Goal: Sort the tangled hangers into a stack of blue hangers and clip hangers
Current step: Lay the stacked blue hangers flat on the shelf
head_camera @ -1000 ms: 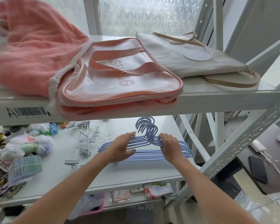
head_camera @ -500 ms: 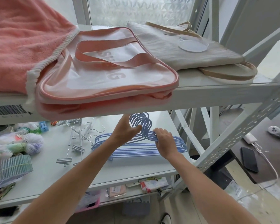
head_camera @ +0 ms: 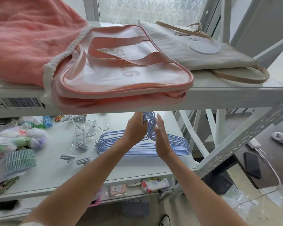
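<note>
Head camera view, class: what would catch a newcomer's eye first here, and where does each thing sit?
Two hands meet over the stack of blue hangers on the lower shelf: the left hand grips the bunched hooks, the right hand lies open beside them. Left of the stack lies a loose pile of clip hangers. On the shelf above, a pink towel and a clear pink-trimmed bag fill the view.

A pink towel (head_camera: 23, 46) is lying on the upper shelf (head_camera: 219, 95) beside a clear pink-trimmed bag (head_camera: 121, 75) and a beige tote (head_camera: 194, 51). Mesh sponges (head_camera: 23, 139) are sitting on the lower shelf (head_camera: 55, 170). A phone (head_camera: 252, 163) is lying at far right.
</note>
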